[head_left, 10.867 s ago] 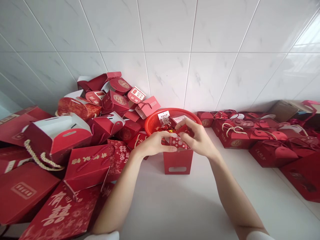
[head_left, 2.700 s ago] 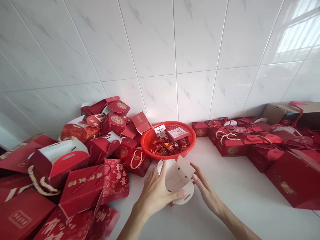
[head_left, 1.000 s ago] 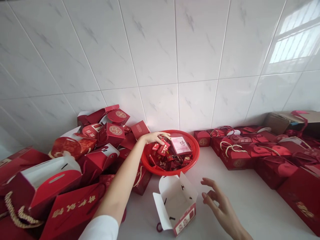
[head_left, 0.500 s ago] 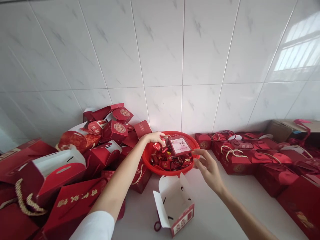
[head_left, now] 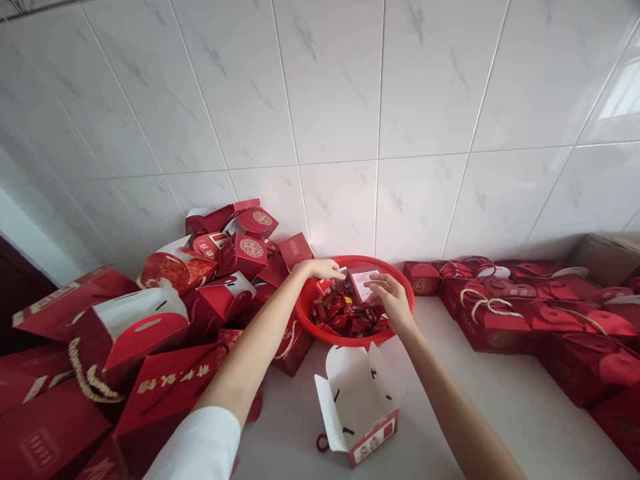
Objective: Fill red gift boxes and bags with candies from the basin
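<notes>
Left hand: the person's bare left hand (head_left: 324, 269) reaches over the left rear rim of the basket, fingers bent down toward a red packet; I can't tell from here whether they grip it.
Right hand: the bare right hand (head_left: 391, 299) is over the basket's right side, fingers partly bent at the pink-topped card box; whether they pinch it, I can't tell.
Basket: a round, red plastic basket (head_left: 353, 343) with a perforated wall, standing on the white bench (head_left: 530, 407) near its wall side.
In the basket: small, shiny, red-wrapped packets (head_left: 345, 310) heaped loosely, with the pink-topped card box (head_left: 360, 281) tilted on them toward the back.
Open box: a red-and-white card box (head_left: 375, 440) sits just in front of the basket, flaps spread, white inside showing, lettering on its near wall; a dark red loop (head_left: 323, 442) lies by its left side.
Left side of the bench: a jumbled heap of red card boxes (head_left: 170, 380), some with flaps up and gold print; one open box has a thick cream rope handle (head_left: 83, 377).
Right side: folded-up red boxes (head_left: 425, 280) packed close together, one with a cream rope bow (head_left: 493, 305); a brown cardboard box (head_left: 605, 257) stands behind them in the far right corner.
Behind: a white tiled wall (head_left: 340, 100) with grey marbling.
</notes>
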Demonstrator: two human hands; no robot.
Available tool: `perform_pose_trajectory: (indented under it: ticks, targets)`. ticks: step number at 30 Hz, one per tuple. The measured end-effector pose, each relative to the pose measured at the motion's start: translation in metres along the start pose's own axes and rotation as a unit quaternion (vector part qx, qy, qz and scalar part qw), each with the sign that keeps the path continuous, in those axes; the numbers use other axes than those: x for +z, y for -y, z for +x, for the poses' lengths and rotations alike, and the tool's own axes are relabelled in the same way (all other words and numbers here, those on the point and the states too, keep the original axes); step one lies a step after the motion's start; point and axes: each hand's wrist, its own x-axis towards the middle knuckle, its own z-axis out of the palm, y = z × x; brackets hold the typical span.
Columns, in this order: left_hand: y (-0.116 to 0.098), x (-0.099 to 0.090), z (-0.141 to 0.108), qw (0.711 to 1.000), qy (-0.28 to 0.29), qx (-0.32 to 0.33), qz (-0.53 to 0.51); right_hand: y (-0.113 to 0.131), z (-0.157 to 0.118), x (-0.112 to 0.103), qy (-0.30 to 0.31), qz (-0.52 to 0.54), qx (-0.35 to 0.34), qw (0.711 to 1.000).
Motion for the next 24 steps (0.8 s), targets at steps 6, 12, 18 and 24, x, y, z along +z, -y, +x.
perform_pose_trajectory:
  ticks: [6, 12, 18, 24]
  targets:
    - [-0.031, 0.032, -0.005, 0.988, 0.032, 0.031, -0.149, -0.003, 0.002, -0.001, 0.017, -0.002, -0.006, 1.0]
    - [-0.061, 0.051, -0.014, 0.982, 0.033, 0.023, -0.184, -0.01, 0.003, 0.002, 0.013, -0.11, -0.06, 0.992]
    - [-0.078, 0.052, -0.027, 0.994, 0.076, 0.052, -0.064, -0.011, 0.003, -0.001, 0.053, -0.091, -0.05, 0.993]
    - [-0.055, 0.037, -0.021, 0.996, 0.056, -0.039, -0.06, -0.004, 0.0, 0.0, 0.094, -0.041, -0.007, 0.995]
